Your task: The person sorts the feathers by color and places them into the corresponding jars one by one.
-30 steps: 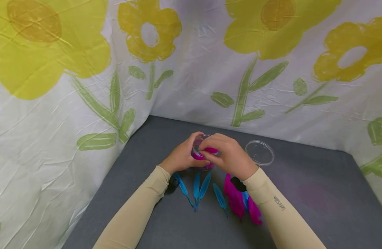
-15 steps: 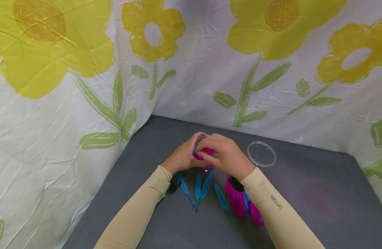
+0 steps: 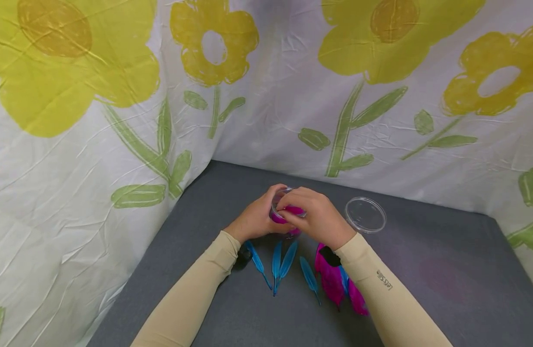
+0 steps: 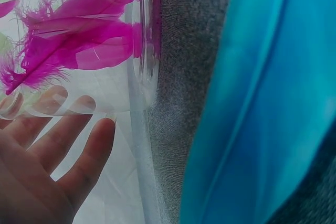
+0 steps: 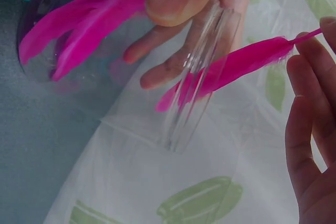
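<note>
Nearest, a right sleeve (image 3: 390, 284) partly hides magenta feathers (image 3: 330, 285) on the gray table (image 3: 249, 318), beside four blue feathers (image 3: 309, 275). Just beyond, the left hand (image 3: 258, 216) grips an open plastic jar (image 4: 107, 88) with magenta plumes (image 4: 97, 3) inside; the right hand (image 3: 318, 217) pinches another magenta feather (image 5: 247, 61) by its quill (image 5: 305, 36), tip within the jar. Farther right lies a clear lid (image 3: 366, 215); flower-printed cloth (image 3: 266, 130) hangs behind.

A grey table (image 3: 232, 313) bears a jar (image 4: 100, 87), clear lid (image 3: 365, 215), blue feathers (image 3: 287, 260) and magenta feathers (image 3: 331, 285).

Clear jar (image 5: 181, 129): room at mouth around pink feather (image 5: 244, 69), ahead of right fingertips (image 5: 308, 56); left hand (image 3: 255, 215) bars beyond; blue feathers (image 3: 276, 262) nearside.
</note>
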Motion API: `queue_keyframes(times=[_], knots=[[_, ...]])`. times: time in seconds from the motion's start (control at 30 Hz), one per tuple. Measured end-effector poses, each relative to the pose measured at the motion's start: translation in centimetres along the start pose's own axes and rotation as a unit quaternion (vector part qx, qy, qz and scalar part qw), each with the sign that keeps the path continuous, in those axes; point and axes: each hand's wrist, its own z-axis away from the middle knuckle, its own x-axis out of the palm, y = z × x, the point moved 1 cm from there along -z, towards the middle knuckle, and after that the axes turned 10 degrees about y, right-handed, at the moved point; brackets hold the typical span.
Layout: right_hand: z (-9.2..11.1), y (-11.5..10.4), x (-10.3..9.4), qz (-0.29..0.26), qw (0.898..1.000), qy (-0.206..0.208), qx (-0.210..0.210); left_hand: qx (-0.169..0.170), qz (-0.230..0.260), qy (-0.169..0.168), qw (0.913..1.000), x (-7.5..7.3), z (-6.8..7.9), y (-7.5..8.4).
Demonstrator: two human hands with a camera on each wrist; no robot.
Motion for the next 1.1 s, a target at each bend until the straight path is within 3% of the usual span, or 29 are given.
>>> queue_keyframes(times=[0.63,1.1], knots=[[0.4,1.3,0.8,-0.009,0.999,-0.015,0.036,0.009,-0.002,0.001,1.0000,0.0,0.1,0.3],[1.4,2.8,1.3,-0.003,0.991,-0.051,0.123,-0.011,0.011,-0.007,0.9999,0.0,0.0,0.0]])
